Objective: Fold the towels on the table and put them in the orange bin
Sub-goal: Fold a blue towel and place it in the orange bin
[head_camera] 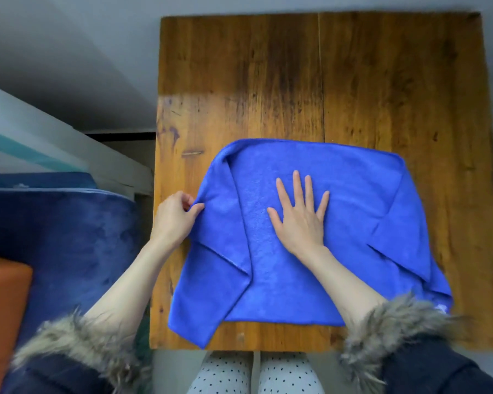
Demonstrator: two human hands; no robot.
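Observation:
A blue towel [353,217] lies spread on the near half of the wooden table [296,81], with its left and right sides folded inward. My left hand [174,220] pinches the towel's left folded edge between thumb and fingers. My right hand [300,217] rests flat on the middle of the towel, fingers spread. The orange bin [3,314] shows only partly at the lower left edge, beside the table.
A dark blue cushioned seat [69,237] stands left of the table, between it and the orange bin. A white shelf or frame [69,143] runs behind it. My knees in dotted trousers [254,373] are just under the table's near edge.

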